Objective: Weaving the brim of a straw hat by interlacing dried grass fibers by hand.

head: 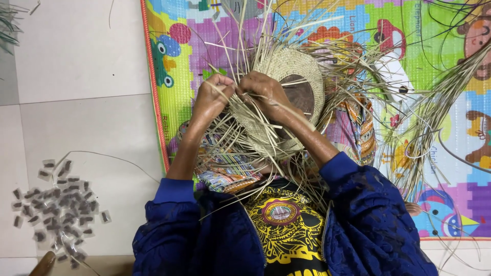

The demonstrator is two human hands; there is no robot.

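on play mat (440, 168), hands (240, 97) grip tilted straw hat (286, 71).

Your left hand (212, 97) is curled into a loose fist, knuckles up, with the fingers pinched closed. Your right hand (267, 91) sits just beside it, nearly touching, palm down with the fingers bent and closed in a grip. Both forearms are bare and reach forward, angling inward so the wrists converge. Your dark blue sleeves are pushed back to the elbows, which are spread wide.
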